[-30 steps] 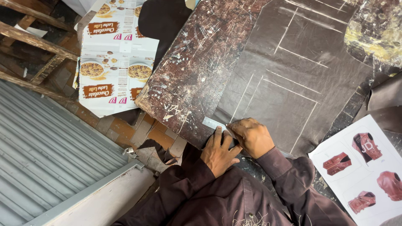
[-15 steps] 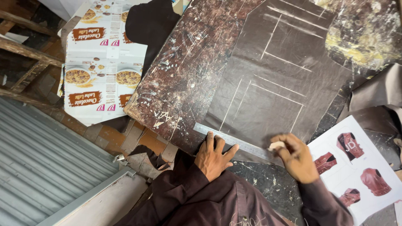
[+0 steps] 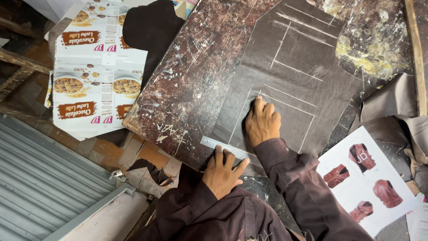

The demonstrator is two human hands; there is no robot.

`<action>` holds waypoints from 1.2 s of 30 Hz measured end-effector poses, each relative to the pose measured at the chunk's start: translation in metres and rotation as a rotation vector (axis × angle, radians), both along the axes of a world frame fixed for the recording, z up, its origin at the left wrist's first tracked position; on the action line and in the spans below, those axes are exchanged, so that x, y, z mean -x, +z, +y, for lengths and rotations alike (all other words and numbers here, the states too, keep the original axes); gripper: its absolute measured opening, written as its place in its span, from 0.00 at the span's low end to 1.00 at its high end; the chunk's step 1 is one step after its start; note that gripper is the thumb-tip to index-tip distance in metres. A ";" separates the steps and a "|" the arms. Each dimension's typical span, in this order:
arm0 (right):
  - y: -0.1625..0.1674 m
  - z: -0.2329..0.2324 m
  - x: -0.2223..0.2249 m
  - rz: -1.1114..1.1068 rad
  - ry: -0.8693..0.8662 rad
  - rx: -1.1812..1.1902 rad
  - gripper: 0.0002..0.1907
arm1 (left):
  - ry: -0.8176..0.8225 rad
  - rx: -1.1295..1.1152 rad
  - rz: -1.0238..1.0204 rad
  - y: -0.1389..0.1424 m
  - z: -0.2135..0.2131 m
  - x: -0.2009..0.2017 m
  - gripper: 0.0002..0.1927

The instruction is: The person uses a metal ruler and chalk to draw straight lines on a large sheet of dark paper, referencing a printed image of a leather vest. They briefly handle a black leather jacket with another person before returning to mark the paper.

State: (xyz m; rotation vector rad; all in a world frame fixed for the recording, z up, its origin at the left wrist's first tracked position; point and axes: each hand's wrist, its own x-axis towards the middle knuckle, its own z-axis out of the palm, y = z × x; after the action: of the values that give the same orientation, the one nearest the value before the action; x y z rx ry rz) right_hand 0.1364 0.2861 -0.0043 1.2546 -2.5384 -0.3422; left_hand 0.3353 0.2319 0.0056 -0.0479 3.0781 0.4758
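I see my left hand point(image 3: 223, 172) spread flat, fingers open, pressing on a metal ruler point(image 3: 227, 149) that lies along the near edge of a dark leather panel point(image 3: 290, 85) marked with chalk lines. My right hand point(image 3: 262, 124) rests just beyond the ruler on the panel, fingers curled; whether it pinches chalk I cannot tell. Under both lies a scratched brown worktable point(image 3: 187, 85). Right of my right forearm sits a sheet with jacket pictures point(image 3: 370, 187); far left of my left hand, flattened cereal cartons point(image 3: 93, 85).
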 end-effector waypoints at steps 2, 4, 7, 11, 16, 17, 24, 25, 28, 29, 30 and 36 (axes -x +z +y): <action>-0.004 0.000 -0.008 0.044 0.003 -0.011 0.19 | 0.013 -0.001 0.020 0.001 -0.003 0.001 0.39; -0.003 0.004 -0.018 0.083 0.010 0.000 0.19 | 0.000 0.004 -0.005 0.002 -0.004 0.002 0.38; 0.005 0.007 -0.012 0.093 0.056 0.030 0.25 | 0.013 0.017 0.010 0.004 -0.004 0.002 0.39; 0.017 0.008 -0.007 0.099 0.031 -0.064 0.28 | 0.004 0.023 0.014 0.004 -0.004 0.000 0.40; 0.038 0.019 -0.033 0.040 0.210 -0.101 0.31 | -0.007 0.011 0.034 0.002 -0.007 0.002 0.40; 0.042 0.020 -0.033 -0.013 0.165 -0.107 0.33 | -0.014 0.004 0.025 0.003 -0.007 -0.001 0.40; 0.065 0.040 -0.051 -0.226 0.172 -0.126 0.47 | -0.013 0.004 -0.034 0.011 -0.001 -0.003 0.36; 0.066 0.043 -0.054 -0.259 0.174 -0.120 0.46 | 0.001 -0.015 -0.008 0.012 -0.001 -0.002 0.39; 0.069 0.050 -0.056 -0.258 0.030 -0.192 0.39 | 0.008 -0.041 -0.018 0.023 0.004 -0.008 0.41; 0.070 0.053 -0.058 -0.283 0.088 -0.089 0.38 | 0.004 -0.036 -0.008 0.026 0.004 -0.004 0.41; 0.071 0.057 -0.065 -0.305 0.147 0.011 0.36 | -0.003 -0.015 -0.023 0.029 0.005 -0.001 0.38; 0.075 0.120 -0.056 -0.523 -0.137 0.427 0.30 | -0.050 -0.004 0.075 0.043 0.008 0.012 0.31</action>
State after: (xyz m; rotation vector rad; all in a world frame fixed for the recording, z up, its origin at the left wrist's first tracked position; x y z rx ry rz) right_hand 0.1922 0.4060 0.0704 1.1068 -2.9029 0.5500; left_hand 0.3230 0.2403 0.0487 0.0477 3.1428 0.4921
